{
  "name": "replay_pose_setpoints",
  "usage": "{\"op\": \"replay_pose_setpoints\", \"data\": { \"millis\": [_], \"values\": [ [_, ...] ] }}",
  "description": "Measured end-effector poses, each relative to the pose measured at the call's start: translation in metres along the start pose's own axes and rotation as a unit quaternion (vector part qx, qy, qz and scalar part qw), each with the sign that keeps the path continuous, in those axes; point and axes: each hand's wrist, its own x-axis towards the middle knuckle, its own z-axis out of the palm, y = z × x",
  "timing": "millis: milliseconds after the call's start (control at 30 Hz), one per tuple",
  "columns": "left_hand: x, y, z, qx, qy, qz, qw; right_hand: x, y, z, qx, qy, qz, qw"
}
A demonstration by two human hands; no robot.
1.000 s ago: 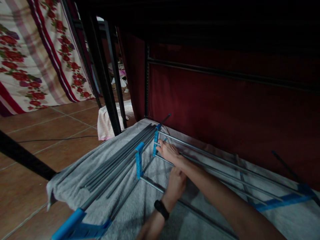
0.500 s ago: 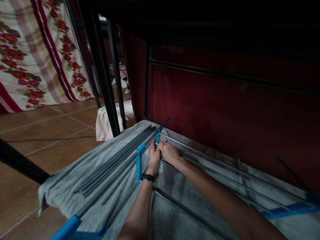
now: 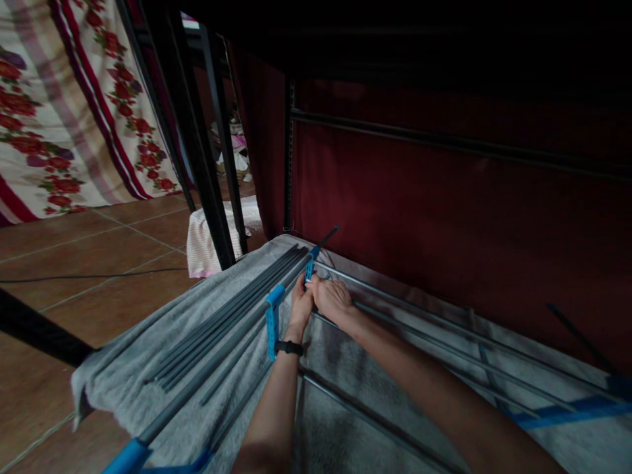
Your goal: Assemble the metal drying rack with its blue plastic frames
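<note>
My left hand (image 3: 300, 304), with a dark band at the wrist, is closed around the lower part of a small blue plastic bracket (image 3: 309, 268). My right hand (image 3: 334, 300) pinches the end of a metal rod against that bracket; the fingertips partly hide the joint. The bracket hangs from a long grey tube (image 3: 241, 332). Nearer to me, a second blue bracket (image 3: 272, 326) sits on the same tube, left of my left wrist. Other metal rods (image 3: 409, 322) run off to the right, toward a blue plastic end piece (image 3: 573, 411).
Several loose grey tubes (image 3: 227, 316) lie side by side on a grey fleece blanket (image 3: 123, 368). Black metal posts (image 3: 197, 145) stand at the left, and a dark red cloth (image 3: 444, 210) hangs behind. A black cable (image 3: 99, 278) crosses the tiled floor.
The view has shifted slightly. My right fingers have moved a little closer to the bracket and now cover the silver rod tip more. My left hand keeps its hold.
</note>
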Motion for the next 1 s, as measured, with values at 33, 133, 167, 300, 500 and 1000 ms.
{"op": "replay_pose_setpoints", "data": {
  "millis": [33, 133, 167, 300, 500, 1000],
  "values": [
    [0.0, 0.0, 0.0, -0.009, -0.005, -0.004, 1.0, 0.0, 0.0, -0.001, 0.001, 0.0, -0.001, 1.0],
    [0.001, 0.0, 0.001, -0.037, -0.018, -0.017, 0.999, 0.0, 0.0, -0.001, 0.01, 0.006, 0.002, 1.0],
    [0.001, 0.0, 0.002, -0.045, -0.021, -0.024, 0.998, 0.001, -0.001, 0.0, 0.015, 0.007, 0.005, 1.0],
    [0.003, -0.007, 0.001, -0.071, -0.007, -0.048, 0.996, 0.002, -0.008, 0.003, 0.032, 0.023, 0.033, 0.999],
    [0.002, -0.015, -0.002, -0.074, 0.043, -0.048, 0.995, 0.002, -0.015, 0.002, 0.022, 0.041, 0.063, 0.997],
    [0.001, -0.003, 0.005, -0.117, 0.011, -0.043, 0.992, 0.009, -0.019, 0.002, 0.032, 0.039, 0.102, 0.994]
  ]
}}
